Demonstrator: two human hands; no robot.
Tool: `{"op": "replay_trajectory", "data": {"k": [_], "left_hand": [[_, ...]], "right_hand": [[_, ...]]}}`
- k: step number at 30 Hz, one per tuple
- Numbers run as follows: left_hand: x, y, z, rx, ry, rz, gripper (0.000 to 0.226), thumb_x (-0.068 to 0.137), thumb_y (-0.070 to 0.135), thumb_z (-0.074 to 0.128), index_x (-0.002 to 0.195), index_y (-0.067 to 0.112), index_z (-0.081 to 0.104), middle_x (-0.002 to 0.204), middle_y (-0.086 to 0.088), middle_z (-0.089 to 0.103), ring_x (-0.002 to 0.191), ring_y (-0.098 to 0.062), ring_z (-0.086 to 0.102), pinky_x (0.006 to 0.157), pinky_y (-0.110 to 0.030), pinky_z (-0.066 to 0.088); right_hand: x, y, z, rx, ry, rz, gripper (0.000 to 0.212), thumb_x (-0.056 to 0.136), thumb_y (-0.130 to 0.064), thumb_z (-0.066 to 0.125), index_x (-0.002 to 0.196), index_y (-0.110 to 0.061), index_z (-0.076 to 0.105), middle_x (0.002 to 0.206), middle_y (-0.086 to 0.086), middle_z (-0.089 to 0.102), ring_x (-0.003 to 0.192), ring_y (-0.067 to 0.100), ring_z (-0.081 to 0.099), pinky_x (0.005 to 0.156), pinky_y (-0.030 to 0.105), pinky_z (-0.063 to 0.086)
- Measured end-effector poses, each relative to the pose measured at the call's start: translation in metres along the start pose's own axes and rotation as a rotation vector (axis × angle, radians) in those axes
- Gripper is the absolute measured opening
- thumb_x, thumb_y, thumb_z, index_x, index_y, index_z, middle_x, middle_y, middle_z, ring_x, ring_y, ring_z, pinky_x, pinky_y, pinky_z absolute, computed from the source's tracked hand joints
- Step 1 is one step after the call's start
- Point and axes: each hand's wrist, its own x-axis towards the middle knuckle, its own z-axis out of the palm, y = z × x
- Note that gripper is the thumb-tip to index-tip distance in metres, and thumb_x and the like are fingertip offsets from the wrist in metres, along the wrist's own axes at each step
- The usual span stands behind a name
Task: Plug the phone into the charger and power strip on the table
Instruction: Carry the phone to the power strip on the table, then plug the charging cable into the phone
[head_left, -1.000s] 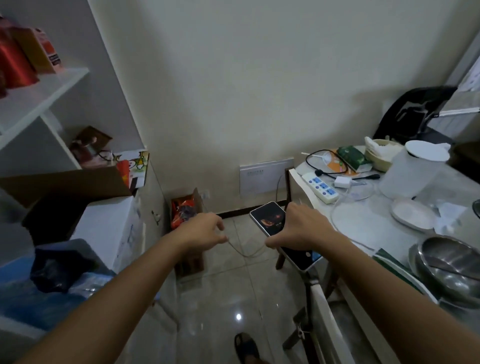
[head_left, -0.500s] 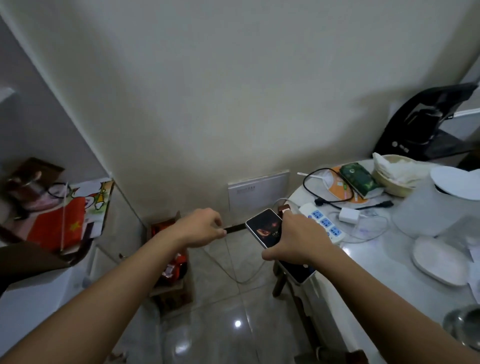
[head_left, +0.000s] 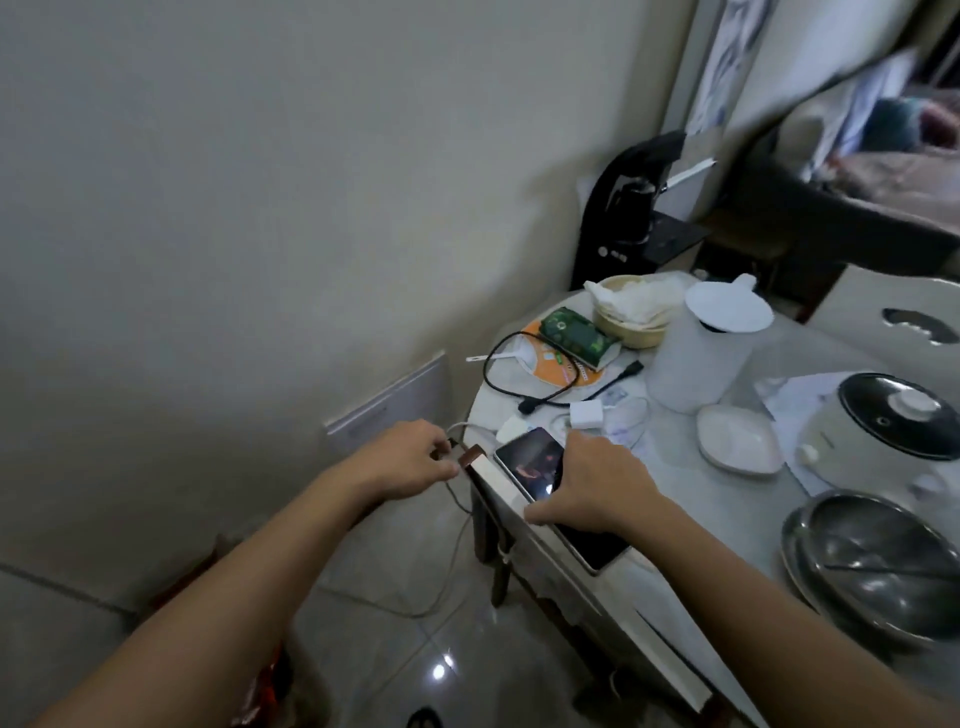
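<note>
A dark-screened phone (head_left: 531, 460) lies flat along the table's (head_left: 670, 467) left edge, with my right hand (head_left: 597, 486) gripping it from above. My left hand (head_left: 410, 458) sits just off the table's corner and pinches the end of a thin charging cable (head_left: 451, 566), which droops down toward the floor. The plug tip is a short way from the phone's near-left end, not touching it. A white charger block (head_left: 587, 415) rests on the table behind my right hand. Only a white corner of the power strip (head_left: 511, 431) shows behind the phone.
A black cable (head_left: 498, 384), a green packet (head_left: 574, 335), a bowl with tissue (head_left: 631, 312), a white jug (head_left: 696, 358), a small dish (head_left: 737, 439), a cooker pot (head_left: 893, 415) and steel bowls (head_left: 878, 561) crowd the table. A wall panel (head_left: 389, 400) is at the left.
My view has swung right and nearer to the table. The right hand has brought the phone down onto the table edge. The left hand followed with the cable end, closer to the phone.
</note>
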Motion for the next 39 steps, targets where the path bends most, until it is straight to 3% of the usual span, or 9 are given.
{"op": "replay_trajectory", "data": {"k": [5,8,12,16,23,27,32,36,39], "left_hand": [[0.044,0.003,-0.018,-0.022,0.009,0.165,0.029,0.088,0.033,0.063,0.107,0.012,0.069,0.102,-0.007,0.072,0.088,-0.02,0.063,0.074,-0.029,0.045],[0.067,0.001,-0.024,0.001,-0.007,0.218,0.031,0.087,0.037,0.063,0.108,0.014,0.068,0.102,-0.006,0.071,0.089,-0.02,0.064,0.076,-0.031,0.048],[0.094,0.006,-0.021,0.025,-0.075,0.246,0.038,0.085,0.043,0.063,0.113,0.018,0.066,0.093,-0.001,0.065,0.081,-0.015,0.061,0.074,-0.031,0.047],[0.123,0.018,-0.015,0.02,-0.135,0.282,0.037,0.085,0.043,0.064,0.113,0.019,0.067,0.112,-0.005,0.069,0.082,-0.014,0.059,0.08,-0.033,0.05],[0.173,0.043,-0.015,0.015,-0.181,0.279,0.034,0.088,0.041,0.063,0.112,0.018,0.067,0.094,0.006,0.059,0.09,-0.015,0.06,0.078,-0.032,0.049],[0.193,0.055,-0.01,-0.003,-0.188,0.28,0.028,0.086,0.04,0.064,0.103,0.019,0.07,0.081,0.015,0.06,0.081,-0.009,0.061,0.073,-0.032,0.05],[0.213,0.076,0.007,0.06,-0.235,0.273,0.025,0.087,0.038,0.063,0.092,0.014,0.067,0.092,-0.004,0.068,0.087,-0.023,0.065,0.079,-0.043,0.053],[0.224,0.09,0.023,0.054,-0.265,0.28,0.03,0.088,0.041,0.063,0.106,0.017,0.068,0.097,0.003,0.063,0.088,-0.016,0.061,0.071,-0.032,0.046],[0.229,0.096,0.034,0.07,-0.275,0.27,0.035,0.088,0.042,0.062,0.113,0.017,0.066,0.096,0.005,0.057,0.085,-0.014,0.059,0.067,-0.029,0.043]], "right_hand": [[0.007,0.017,-0.006,0.036,0.059,0.213,0.069,0.046,-0.064,0.07,0.093,-0.021,0.046,0.082,-0.003,0.051,0.073,0.018,0.052,0.05,0.027,0.032],[0.011,0.029,-0.009,0.053,0.087,0.318,0.073,0.045,-0.065,0.07,0.098,-0.021,0.046,0.082,-0.004,0.053,0.076,0.018,0.057,0.052,0.029,0.038],[0.016,0.05,-0.01,0.106,0.102,0.44,0.067,0.043,-0.066,0.068,0.088,-0.021,0.046,0.077,-0.004,0.053,0.067,0.012,0.054,0.05,0.028,0.039],[0.028,0.079,-0.008,0.167,0.119,0.537,0.061,0.042,-0.062,0.069,0.08,-0.018,0.049,0.074,-0.001,0.059,0.064,0.014,0.058,0.05,0.028,0.043],[0.054,0.131,0.002,0.175,0.046,0.592,0.054,0.043,-0.057,0.07,0.074,-0.016,0.053,0.07,0.0,0.061,0.061,0.016,0.059,0.049,0.027,0.042],[0.074,0.151,0.013,0.215,0.05,0.613,0.052,0.048,-0.057,0.071,0.07,-0.016,0.048,0.07,-0.001,0.058,0.061,0.014,0.055,0.046,0.026,0.037],[0.093,0.178,0.043,0.326,0.049,0.726,0.052,0.053,-0.057,0.072,0.072,-0.012,0.055,0.076,0.002,0.06,0.064,0.015,0.058,0.047,0.026,0.038],[0.103,0.196,0.065,0.339,0.015,0.775,0.059,0.06,-0.06,0.071,0.087,-0.01,0.058,0.084,0.002,0.059,0.07,0.02,0.057,0.046,0.025,0.037],[0.111,0.202,0.075,0.263,-0.011,0.777,0.061,0.061,-0.064,0.068,0.09,-0.013,0.057,0.085,0.0,0.056,0.074,0.021,0.055,0.056,0.028,0.04]]}}
